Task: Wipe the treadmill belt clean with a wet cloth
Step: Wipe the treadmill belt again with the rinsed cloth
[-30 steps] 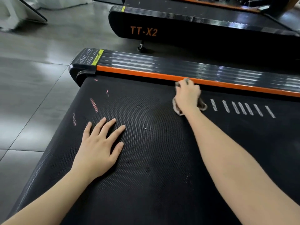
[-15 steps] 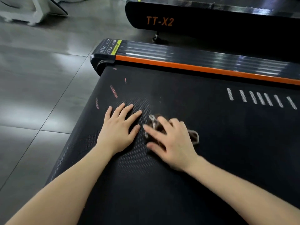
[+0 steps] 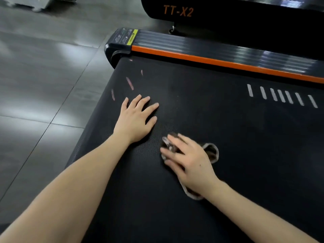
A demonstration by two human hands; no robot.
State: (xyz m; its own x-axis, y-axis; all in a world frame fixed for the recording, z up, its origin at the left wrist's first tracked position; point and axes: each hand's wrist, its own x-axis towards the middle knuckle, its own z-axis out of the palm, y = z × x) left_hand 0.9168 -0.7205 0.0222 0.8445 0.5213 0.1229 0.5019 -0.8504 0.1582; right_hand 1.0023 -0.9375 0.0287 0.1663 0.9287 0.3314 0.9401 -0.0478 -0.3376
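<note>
The black textured treadmill belt (image 3: 236,141) fills most of the view. My left hand (image 3: 135,120) lies flat on it with the fingers spread, near the belt's left end. Just to its right and nearer to me, my right hand (image 3: 188,160) presses a brownish grey cloth (image 3: 212,151) onto the belt with straight fingers. The cloth shows around the fingertips, beside the knuckles and under the wrist; most of it is hidden by the hand. Faint pink marks (image 3: 129,83) sit on the belt beyond my left hand.
An orange strip (image 3: 219,63) and a ribbed dark side rail (image 3: 210,44) border the belt's far side. White dashes (image 3: 280,96) are printed on the belt at the right. A second treadmill labelled TT-X2 (image 3: 178,10) stands behind. Glossy grey floor tiles (image 3: 43,85) lie to the left.
My right hand has dragged the cloth from beside the orange strip back across the belt toward me, ending below and to the right of my left hand. The left hand stays planted.
</note>
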